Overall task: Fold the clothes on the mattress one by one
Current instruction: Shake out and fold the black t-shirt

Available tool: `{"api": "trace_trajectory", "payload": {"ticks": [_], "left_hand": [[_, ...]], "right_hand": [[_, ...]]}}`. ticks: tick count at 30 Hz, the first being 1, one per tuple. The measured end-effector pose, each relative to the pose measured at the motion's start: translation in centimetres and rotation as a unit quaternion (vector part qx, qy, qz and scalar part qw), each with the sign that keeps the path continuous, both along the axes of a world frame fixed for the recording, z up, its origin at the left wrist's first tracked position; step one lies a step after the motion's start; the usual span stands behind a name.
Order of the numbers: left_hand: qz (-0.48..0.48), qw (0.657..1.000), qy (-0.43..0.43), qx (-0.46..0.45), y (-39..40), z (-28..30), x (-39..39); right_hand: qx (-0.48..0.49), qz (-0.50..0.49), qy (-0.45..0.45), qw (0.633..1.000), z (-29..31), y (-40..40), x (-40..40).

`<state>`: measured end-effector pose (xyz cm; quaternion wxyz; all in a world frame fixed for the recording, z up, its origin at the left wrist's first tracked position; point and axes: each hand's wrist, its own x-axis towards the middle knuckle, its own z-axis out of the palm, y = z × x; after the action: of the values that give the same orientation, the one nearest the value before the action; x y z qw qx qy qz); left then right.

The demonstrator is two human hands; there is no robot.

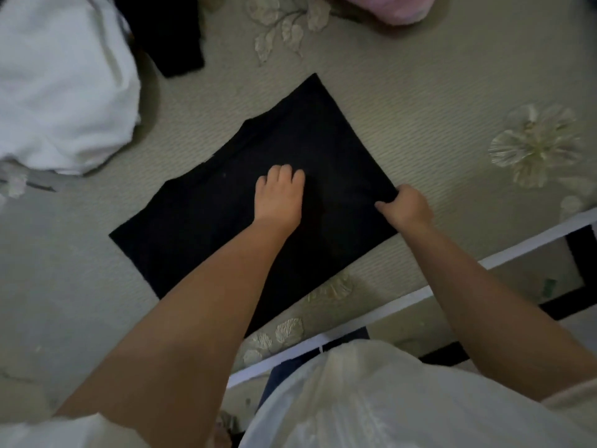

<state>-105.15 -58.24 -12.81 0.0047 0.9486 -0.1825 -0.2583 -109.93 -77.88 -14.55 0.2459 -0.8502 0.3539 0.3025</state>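
A black garment (pixel 200 221) lies flat on the mattress (pixel 420 101), folded into a rough rectangle. My left hand (pixel 280 195) rests on the middle of it, palm down, with the fingers bent at the tips. My right hand (pixel 405 205) grips the garment's right edge, fingers curled round the cloth.
A heap of white cloth (pixel 58 85) lies at the far left, a second black garment (pixel 168 30) behind it and a pink item (pixel 391 6) at the top edge. The mattress's white piped edge (pixel 403 299) runs diagonally close to my body.
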Motion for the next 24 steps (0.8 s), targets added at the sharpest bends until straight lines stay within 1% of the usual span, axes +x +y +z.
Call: {"api": "trace_trajectory", "payload": {"ticks": [2,4,6,8,10,13,16,18,21,24], "left_hand": [[-0.082,0.997,-0.008,-0.011,-2.4,-0.5,2.9],[-0.169,0.986,-0.008,-0.007,-4.9,-0.9,5.6],[-0.258,0.966,-0.014,0.027,-7.5,-1.3,7.7],[-0.301,0.95,-0.004,0.089,-9.6,-1.6,9.2],[-0.309,0.94,0.021,0.146,-10.7,-1.9,10.3],[-0.282,0.936,0.04,0.207,-10.4,-1.7,11.4],[-0.27,0.932,0.061,0.234,-9.6,-1.1,12.4],[-0.252,0.941,0.062,0.218,-9.3,-0.4,13.0],[-0.24,0.959,0.018,0.15,-8.0,1.1,13.2],[-0.237,0.968,-0.023,0.077,-4.1,2.7,12.4]], "right_hand": [[0.053,0.004,0.006,0.999,-0.2,-0.8,0.0],[0.08,0.017,-0.007,0.997,0.0,-1.4,-0.2],[0.082,0.035,-0.017,0.996,0.3,-1.6,-0.4],[0.105,0.048,-0.018,0.993,0.8,-1.7,-0.5],[0.136,0.064,-0.024,0.988,1.6,-1.7,-0.4],[0.153,0.09,-0.044,0.983,3.2,-1.8,-0.7],[0.173,0.108,-0.067,0.977,4.5,-2.0,-1.4],[0.174,0.117,-0.089,0.974,5.0,-2.1,-1.7],[0.154,0.133,-0.125,0.971,5.6,-1.9,-2.2],[0.184,0.162,-0.161,0.956,5.9,0.1,-3.0]]}}
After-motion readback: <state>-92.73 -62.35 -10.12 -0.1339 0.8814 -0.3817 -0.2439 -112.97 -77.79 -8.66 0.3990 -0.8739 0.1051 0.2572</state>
